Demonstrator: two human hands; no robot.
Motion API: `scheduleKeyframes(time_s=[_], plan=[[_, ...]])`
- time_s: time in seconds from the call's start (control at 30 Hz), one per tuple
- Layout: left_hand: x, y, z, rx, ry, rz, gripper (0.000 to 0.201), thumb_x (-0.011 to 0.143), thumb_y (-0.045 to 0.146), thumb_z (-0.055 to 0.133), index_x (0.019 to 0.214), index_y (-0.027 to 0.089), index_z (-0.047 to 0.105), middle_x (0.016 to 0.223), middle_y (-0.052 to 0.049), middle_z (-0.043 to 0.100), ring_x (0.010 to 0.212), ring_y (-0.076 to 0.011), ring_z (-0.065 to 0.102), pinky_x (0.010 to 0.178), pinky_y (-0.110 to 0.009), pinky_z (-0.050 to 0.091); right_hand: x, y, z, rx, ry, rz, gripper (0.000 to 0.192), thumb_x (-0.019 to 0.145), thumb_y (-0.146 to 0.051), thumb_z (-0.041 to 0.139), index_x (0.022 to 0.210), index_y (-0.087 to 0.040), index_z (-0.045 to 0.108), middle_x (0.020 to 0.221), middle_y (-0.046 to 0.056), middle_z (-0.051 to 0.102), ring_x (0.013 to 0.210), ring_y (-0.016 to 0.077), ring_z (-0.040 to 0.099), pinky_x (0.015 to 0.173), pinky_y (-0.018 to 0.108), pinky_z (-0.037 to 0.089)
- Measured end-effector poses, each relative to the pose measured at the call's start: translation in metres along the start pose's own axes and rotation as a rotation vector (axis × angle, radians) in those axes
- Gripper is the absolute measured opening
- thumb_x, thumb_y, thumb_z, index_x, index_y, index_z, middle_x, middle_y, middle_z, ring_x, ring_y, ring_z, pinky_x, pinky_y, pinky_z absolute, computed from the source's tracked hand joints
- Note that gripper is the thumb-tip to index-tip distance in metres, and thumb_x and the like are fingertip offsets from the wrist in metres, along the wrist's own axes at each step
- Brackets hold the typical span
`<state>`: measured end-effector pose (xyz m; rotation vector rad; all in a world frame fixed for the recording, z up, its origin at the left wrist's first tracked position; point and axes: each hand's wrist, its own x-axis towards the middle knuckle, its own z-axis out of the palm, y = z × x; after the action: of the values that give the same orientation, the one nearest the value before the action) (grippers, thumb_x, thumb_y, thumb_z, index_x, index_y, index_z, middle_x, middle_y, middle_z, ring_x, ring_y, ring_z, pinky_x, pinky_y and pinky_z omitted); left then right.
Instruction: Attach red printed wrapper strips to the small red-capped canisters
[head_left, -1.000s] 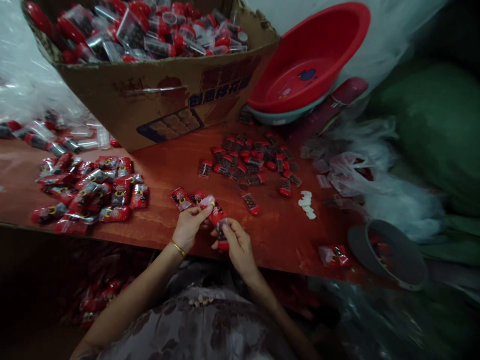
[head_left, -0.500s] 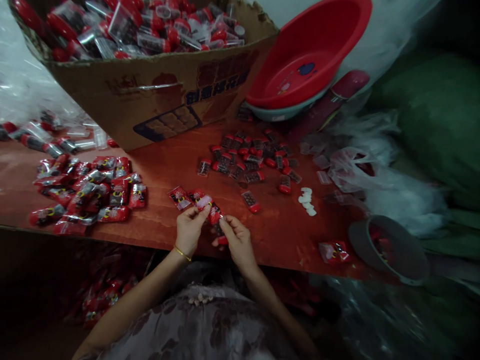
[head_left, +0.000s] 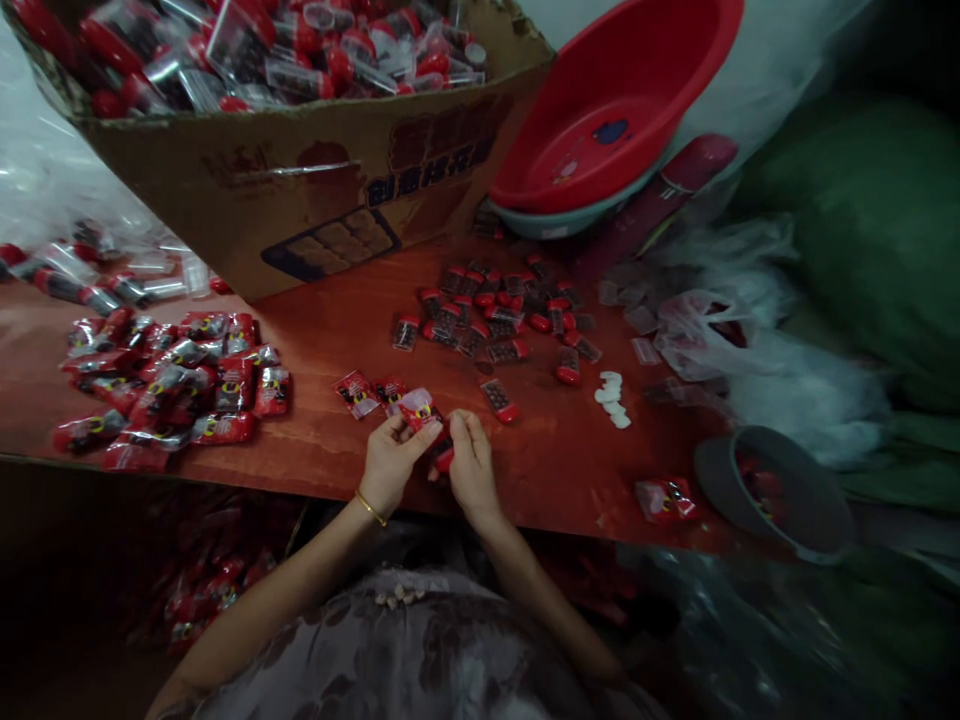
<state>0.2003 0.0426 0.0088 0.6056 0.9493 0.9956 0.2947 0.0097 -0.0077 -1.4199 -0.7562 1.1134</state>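
Brown-red wood makes up the long table [head_left: 330, 335], and a big cardboard box [head_left: 225, 200] stands at the back, full of clear tubes with red ends. Seen from the head camera, a red bowl [head_left: 592, 150] leans beside the box, on top of a pale blue bowl [head_left: 566, 222].

Near the front edge, the left hand [head_left: 390, 462] has its thumb and fingers clamped on a shiny red packet [head_left: 420, 407]. Close by, the right hand [head_left: 472, 465] has its fingers closed around a little tub [head_left: 444, 459] with a red end, right at the packet's near end. Hands hide most of that tub.

Two more packets [head_left: 356, 393] lie just past the left hand. Far to the left is a heap of filled packets [head_left: 172, 390]. Past the right hand are one loose tub [head_left: 499, 400], a pile of tubs [head_left: 502, 315] and some white bits [head_left: 613, 400].
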Motion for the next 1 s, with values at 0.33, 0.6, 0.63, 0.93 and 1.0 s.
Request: scheduleKeyframes(time_s=[0.33, 0.6, 0.63, 0.93, 1.0], plan=[[0.007, 0.021, -0.012, -0.133, 0.07, -0.133, 0.044, 0.043, 0.033, 0.086, 0.075, 0.012, 0.065, 0.069, -0.002, 0.069, 0.058, -0.0109, 0.062, 0.058, -0.022, 0.05, 0.004, -0.004, -0.015, 0.053, -0.259, -0.089, 0.037, 0.074, -0.037, 0.066, 0.106, -0.023, 0.054, 0.079, -0.001, 0.064, 0.061, 0.011, 0.062, 0.059, 0.025, 0.054], [-0.009, 0.004, -0.019, 0.02, -0.037, -0.292, 0.052, 0.043, 0.042, 0.084, 0.08, 0.01, 0.067, 0.072, -0.007, 0.072, 0.063, -0.0159, 0.067, 0.064, -0.026, 0.051, 0.017, -0.007, -0.016, -0.215, -0.219, -0.241, 0.023, 0.077, -0.036, 0.06, 0.091, -0.02, 0.068, 0.063, -0.003, 0.058, 0.043, 0.0064, 0.045, 0.04, 0.019, 0.038], [-0.01, 0.003, -0.021, 0.016, -0.035, -0.285, 0.053, 0.044, 0.042, 0.084, 0.082, 0.011, 0.067, 0.073, -0.007, 0.072, 0.064, -0.0164, 0.067, 0.065, -0.026, 0.051, 0.017, -0.007, -0.015, -0.213, -0.245, -0.247, 0.022, 0.077, -0.036, 0.06, 0.09, -0.02, 0.068, 0.066, -0.002, 0.059, 0.044, 0.0063, 0.044, 0.04, 0.018, 0.037], [-0.01, 0.015, -0.039, 0.008, -0.047, -0.287, 0.045, 0.051, 0.048, 0.08, 0.07, 0.013, 0.06, 0.066, -0.006, 0.07, 0.06, -0.0159, 0.067, 0.064, -0.025, 0.05, 0.012, -0.002, -0.005, -0.233, -0.229, -0.329, 0.014, 0.074, -0.027, 0.064, 0.086, -0.021, 0.068, 0.07, -0.001, 0.059, 0.061, 0.0109, 0.055, 0.054, 0.021, 0.047], [-0.01, 0.026, -0.052, 0.076, -0.008, -0.246, 0.046, 0.051, 0.047, 0.08, 0.076, 0.013, 0.062, 0.066, -0.006, 0.07, 0.058, -0.0158, 0.066, 0.062, -0.026, 0.05, 0.01, 0.001, -0.005, -0.294, -0.173, -0.353, 0.014, 0.076, -0.027, 0.062, 0.087, -0.021, 0.068, 0.074, 0.001, 0.061, 0.064, 0.0121, 0.057, 0.056, 0.022, 0.048]])
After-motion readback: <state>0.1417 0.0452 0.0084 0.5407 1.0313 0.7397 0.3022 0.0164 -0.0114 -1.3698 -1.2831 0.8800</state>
